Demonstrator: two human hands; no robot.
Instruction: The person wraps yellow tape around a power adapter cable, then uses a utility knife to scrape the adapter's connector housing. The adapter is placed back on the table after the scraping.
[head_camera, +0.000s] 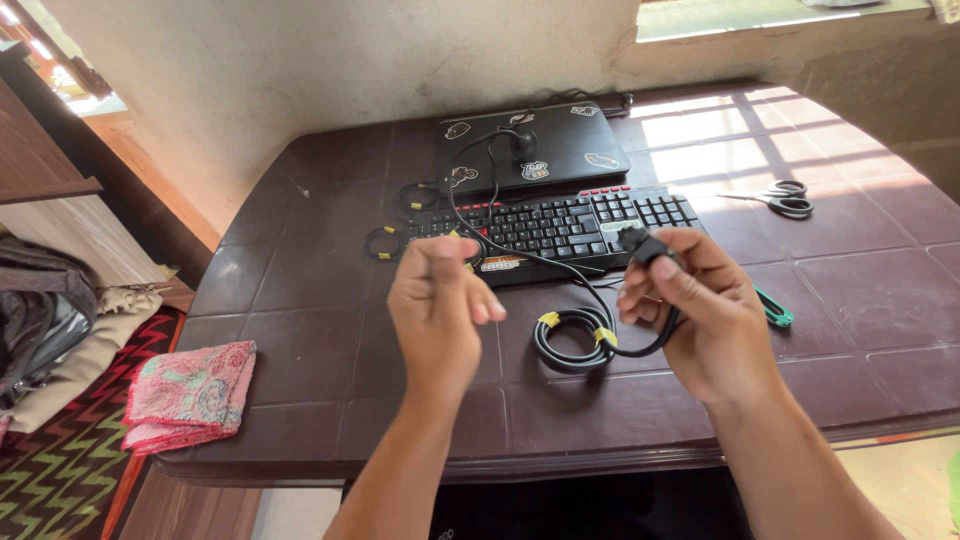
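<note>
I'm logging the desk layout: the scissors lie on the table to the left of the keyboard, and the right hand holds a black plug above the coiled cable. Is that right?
Not quite. The scissors lie to the right of the keyboard, in the sunlit patch, as the head view shows. The rest holds: the right hand holds a black plug above the coiled cable on the table.

Dark brown tiled table (300, 300) sits against a rough pale wall (300, 70); sunlight through a window (760, 12) throws bright bars across the top; zigzag rug (70, 440) on the floor, wooden shelf (40, 150) left.
</note>
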